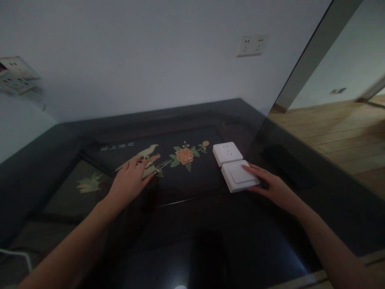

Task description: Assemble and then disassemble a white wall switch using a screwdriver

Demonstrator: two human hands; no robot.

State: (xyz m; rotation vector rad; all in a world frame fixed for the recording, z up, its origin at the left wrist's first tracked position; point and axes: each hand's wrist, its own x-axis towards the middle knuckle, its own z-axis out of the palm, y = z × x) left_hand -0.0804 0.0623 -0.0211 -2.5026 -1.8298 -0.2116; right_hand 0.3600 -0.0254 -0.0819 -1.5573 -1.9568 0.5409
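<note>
On the dark glossy tabletop, two square white panels stand side by side and nearly touch. The farther one is a wall socket [227, 152] with several holes. Nearer to me is a wall switch [237, 176] with one broad rocker. My right hand [267, 184] grips this switch at its right edge, fingers on top and thumb low on the side. Farther left, my left hand [129, 176] is closed around a screwdriver [165, 165]. Its thin metal shaft points right, toward the table's flower picture; the palm hides most of its handle.
Flower and bird inlays [184, 155] decorate the table [186, 216]. A dark flat object [285, 164] lies right of the switch. Double sockets [252, 45] are fixed to the wall behind, with more sockets [18, 74] at far left. A white cable [18, 253] shows at lower left.
</note>
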